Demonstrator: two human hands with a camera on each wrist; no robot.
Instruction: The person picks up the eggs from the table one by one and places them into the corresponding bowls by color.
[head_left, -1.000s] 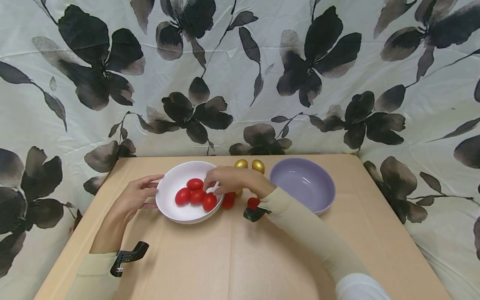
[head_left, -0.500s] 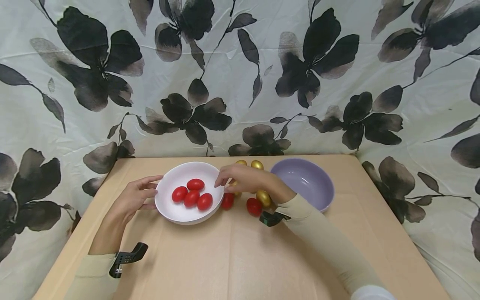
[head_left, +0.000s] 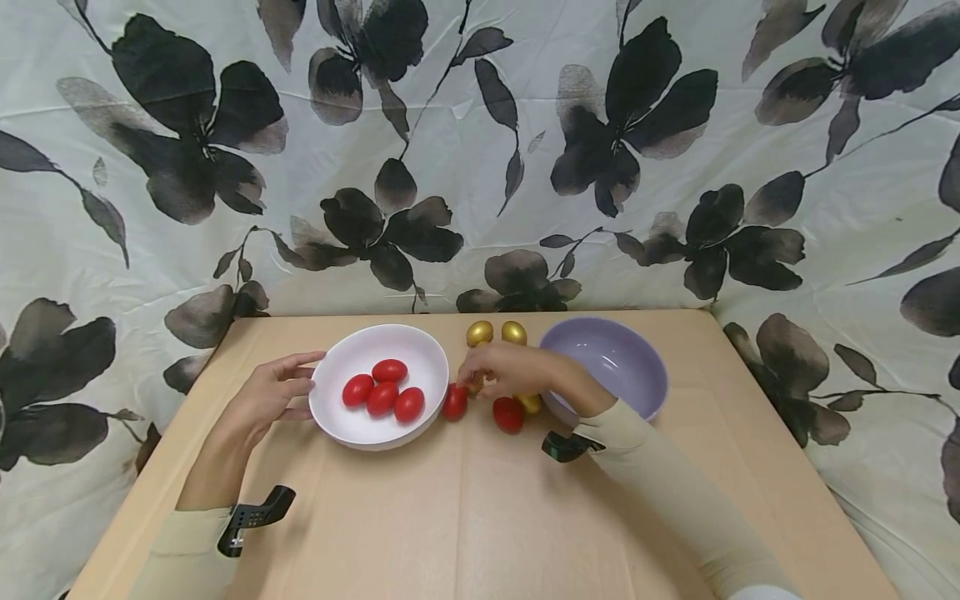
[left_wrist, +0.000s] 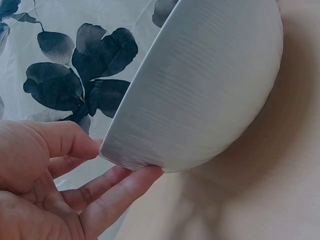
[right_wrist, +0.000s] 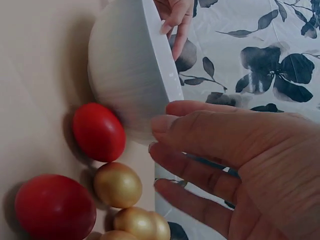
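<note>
My left hand (head_left: 276, 392) rests its fingertips against the left side of a white bowl (head_left: 333, 417). In the left wrist view, fingers (left_wrist: 120, 197) lie along the bowl's outer wall, and one fingertip is at the rim. Several red eggs (head_left: 382, 398) lie inside the bowl. To its right, my right hand (head_left: 510, 369) hovers over gold eggs with nothing in its grasp, its fingers loosely bent. One red egg (head_left: 455, 402) sits against the bowl's right side; another red egg (head_left: 508, 414) lies below my right hand. A gold egg (right_wrist: 118, 185) shows beside them.
A purple bowl (head_left: 656, 367) stands right of the eggs, partly behind my right forearm. Two gold eggs (head_left: 497, 333) lie near the table's back edge. The wooden table (head_left: 420, 517) ends at a floral cloth (head_left: 480, 150) hanging behind it.
My right hand has moved out of the white bowl, over its rim, to the gold eggs on the right. The red eggs inside have shifted slightly left. My left hand has stayed put.
</note>
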